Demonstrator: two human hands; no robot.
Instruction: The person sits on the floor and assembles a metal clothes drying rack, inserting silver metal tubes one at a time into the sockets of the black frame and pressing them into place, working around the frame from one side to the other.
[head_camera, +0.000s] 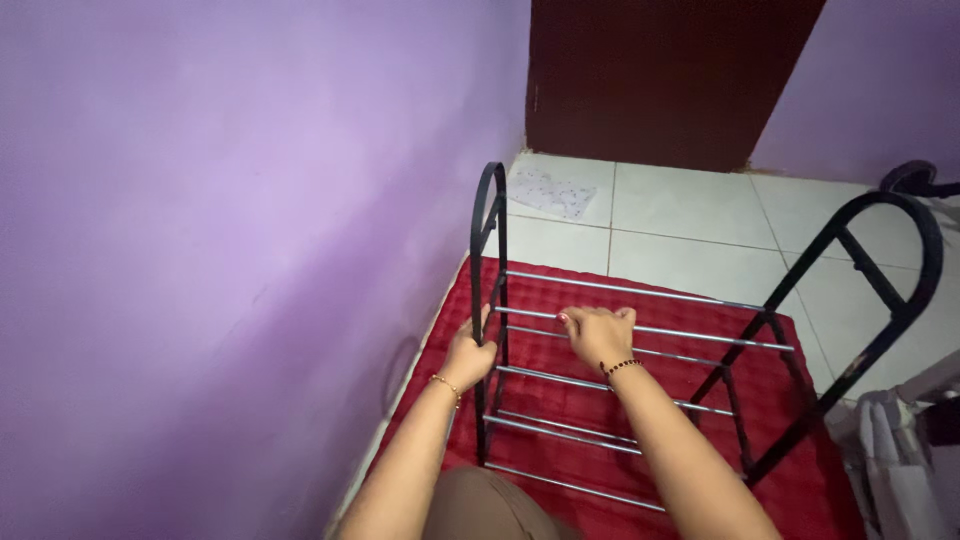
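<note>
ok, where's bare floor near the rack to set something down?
Free: white floor tiles between the red ribbed mat and dark door. Crowded: the black metal rack, gripped by left hand and right hand, fills the mat.

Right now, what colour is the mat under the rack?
Red, with a ribbed texture: the mat lies under the rack, seen best in the head view.

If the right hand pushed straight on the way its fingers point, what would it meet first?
The right hand already curls over a silver rail of the rack. Straight on, it would probably meet the next rail beyond, then the red mat; depth is unclear.
</note>
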